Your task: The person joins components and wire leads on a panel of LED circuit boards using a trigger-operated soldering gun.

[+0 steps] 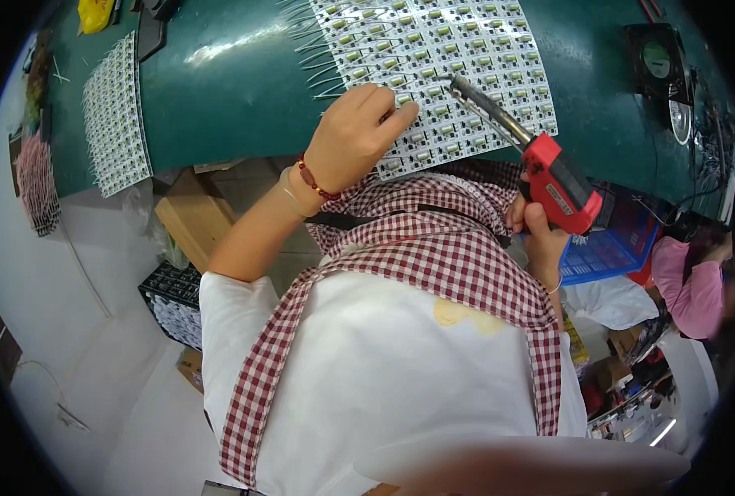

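Note:
A white panel of many small circuit boards (467, 50), each with a pale green component, lies on the green tabletop. Thin white wires (322, 62) stick out past its left side. Over the panel's near left part, my left hand (359, 132) is closed in a pinch; what sits between its fingertips is hidden. My right hand (541, 236) wraps the grip of a red and black soldering gun (558, 182) near the table's front edge. The gun slants up and left, its dark tip above the panel, right of my left fingers.
Another such panel (115, 120) lies at the table's left end, near a bundle of pink wires (37, 178). A black device with a round dial (657, 62) stands at the right. Below the table edge are a blue crate (603, 252) and a cardboard box (194, 215). A person's pink sleeve (686, 285) shows at far right.

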### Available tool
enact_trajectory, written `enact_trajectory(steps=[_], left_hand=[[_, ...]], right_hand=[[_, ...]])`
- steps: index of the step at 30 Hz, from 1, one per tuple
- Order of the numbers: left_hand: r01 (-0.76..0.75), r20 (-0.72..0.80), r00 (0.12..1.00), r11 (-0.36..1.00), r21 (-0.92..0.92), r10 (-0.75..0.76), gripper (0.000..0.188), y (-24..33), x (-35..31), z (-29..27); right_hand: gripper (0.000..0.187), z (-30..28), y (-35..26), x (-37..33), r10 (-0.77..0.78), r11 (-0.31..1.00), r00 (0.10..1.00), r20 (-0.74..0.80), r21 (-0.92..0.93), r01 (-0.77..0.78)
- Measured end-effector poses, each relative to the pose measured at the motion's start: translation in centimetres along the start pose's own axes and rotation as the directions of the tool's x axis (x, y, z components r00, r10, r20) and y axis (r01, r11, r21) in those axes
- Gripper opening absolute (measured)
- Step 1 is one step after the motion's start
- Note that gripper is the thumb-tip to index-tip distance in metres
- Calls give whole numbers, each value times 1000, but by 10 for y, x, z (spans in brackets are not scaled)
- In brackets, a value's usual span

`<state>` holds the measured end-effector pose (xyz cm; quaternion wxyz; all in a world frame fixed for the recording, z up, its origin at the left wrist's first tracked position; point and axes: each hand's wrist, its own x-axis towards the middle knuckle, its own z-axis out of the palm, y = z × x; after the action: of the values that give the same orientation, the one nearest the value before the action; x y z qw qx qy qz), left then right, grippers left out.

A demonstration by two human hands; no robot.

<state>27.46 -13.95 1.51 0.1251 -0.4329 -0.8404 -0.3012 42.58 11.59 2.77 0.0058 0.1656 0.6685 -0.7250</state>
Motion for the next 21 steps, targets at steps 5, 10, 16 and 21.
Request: enact_trajectory(steps=[5, 10, 16, 21], left_hand=[[-15, 17, 1000, 999, 35, 15, 30, -4, 3, 6], [5, 10, 1000, 1000, 15, -5, 29, -4, 2, 6], [-1, 18, 1000, 1000, 26, 0, 25, -5, 2, 6], [-11, 23, 1000, 999, 39, 10, 22, -3, 2, 5]], right_hand=[[48, -3, 11, -13, 64, 996, 998, -8, -70, -64], [17, -10, 20, -16, 97, 994, 995, 34, -51, -96], [25, -11, 25, -11, -44, 933, 994, 103, -351, 78], [16, -6, 17, -12, -79, 919, 987, 136, -374, 126]])
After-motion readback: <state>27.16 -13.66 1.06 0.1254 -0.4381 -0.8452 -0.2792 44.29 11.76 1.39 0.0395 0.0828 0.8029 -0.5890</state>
